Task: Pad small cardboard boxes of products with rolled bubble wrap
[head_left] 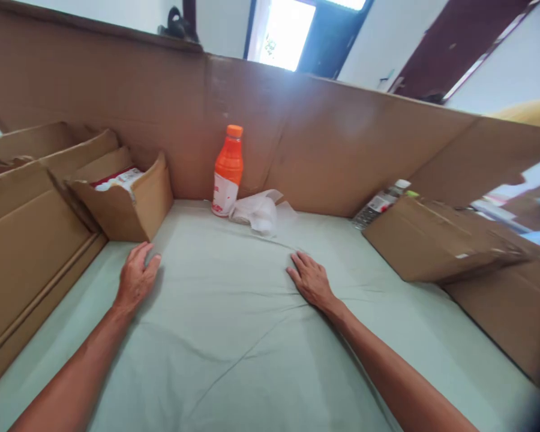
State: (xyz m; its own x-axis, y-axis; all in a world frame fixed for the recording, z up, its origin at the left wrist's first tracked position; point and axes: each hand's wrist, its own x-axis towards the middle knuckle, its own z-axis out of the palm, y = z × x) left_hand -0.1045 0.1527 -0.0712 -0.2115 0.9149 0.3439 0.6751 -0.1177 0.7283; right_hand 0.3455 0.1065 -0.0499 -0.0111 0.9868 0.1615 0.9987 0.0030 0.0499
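My left hand [138,275] rests on the pale green cloth [216,324], thumb apart from the fingers, holding nothing. Just beyond its fingertips stands a small cardboard box [117,210] with a white and red packet [121,178] inside. My right hand [312,279] lies flat on the cloth with its fingers stretched out and nothing in it. Farther back, between the two hands, an orange bottle [229,165] with a white label stands upright. A crumpled white, filmy piece of wrapping [263,213] lies against its right side; what it contains, if anything, is unclear.
A tall cardboard wall [324,144] runs along the back. Large cardboard boxes [31,252] line the left side. To the right, a clear plastic bottle [380,205] leans beside a brown cardboard box [427,243]. Beyond the wall are a bright window [283,33] and a dark door [459,48].
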